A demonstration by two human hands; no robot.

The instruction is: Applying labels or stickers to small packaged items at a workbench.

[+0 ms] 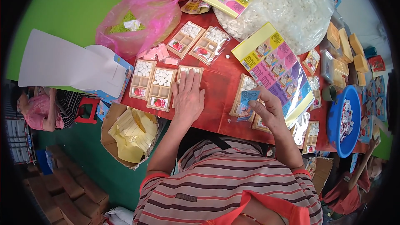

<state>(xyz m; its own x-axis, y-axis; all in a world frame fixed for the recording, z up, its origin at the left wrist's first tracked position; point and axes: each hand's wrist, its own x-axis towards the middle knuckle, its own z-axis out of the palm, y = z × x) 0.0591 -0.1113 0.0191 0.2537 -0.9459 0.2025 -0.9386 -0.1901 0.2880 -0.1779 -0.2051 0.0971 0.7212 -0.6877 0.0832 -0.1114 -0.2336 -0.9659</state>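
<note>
Pinching a blue packet over a tray of white pieces

Gripping the small blue packet (247, 98), the right hand (268, 109) has its thumb and forefinger clamped on the edge nearest the person. The packet is above the near part of a pale compartment tray (248, 84) at the right, hiding some of its cells; whether they touch, I cannot tell.

The left hand (188, 96) lies palm down across another tray (201, 74), its fingers extended and only slightly apart, the thumb standing off to the right. Nothing is gripped there.

Just left of that hand, two filled trays (161, 88) stand side by side, each with white pieces at the far end and a strawberry picture at the near end. Pink packets (157, 53) lie beyond them, beside two more trays. One loose white piece (227, 56) sits on the red table (216, 91).

Beside the right hand is a colourful printed sheet (273, 64), and behind it a clear bag (287, 10) bulges with white pieces. Farther right stands a blue basin (337, 121) of small packets; at the far left, a pink bag (146, 16).
</note>
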